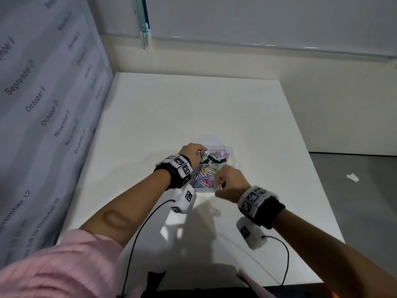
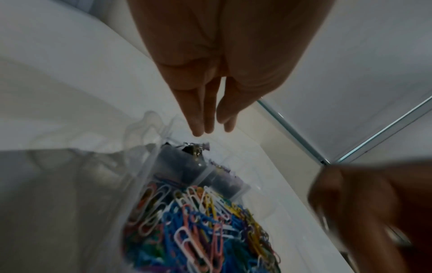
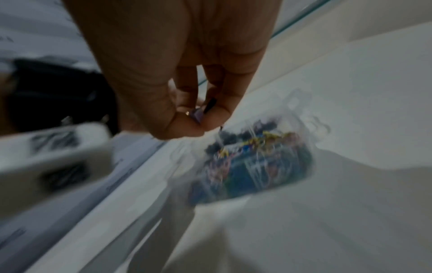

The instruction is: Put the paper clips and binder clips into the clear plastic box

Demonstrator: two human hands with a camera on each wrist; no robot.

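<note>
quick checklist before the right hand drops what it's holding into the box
1. Right hand has a grip: ok, fingers pinch small clips, a purple one and a dark one; exact count cannot tell.
2. Clear plastic box open: ok, no lid over the compartments.
3. Target compartment: ok, binder clips sit in the far section, coloured paper clips in the near one.
4. Right hand over the far section: not ok, it hovers at the box's near edge.
5. Left hand out of the way: not ok, its straight fingers reach over the binder clip section.
6. Loose clips left on the table: none visible.
</note>
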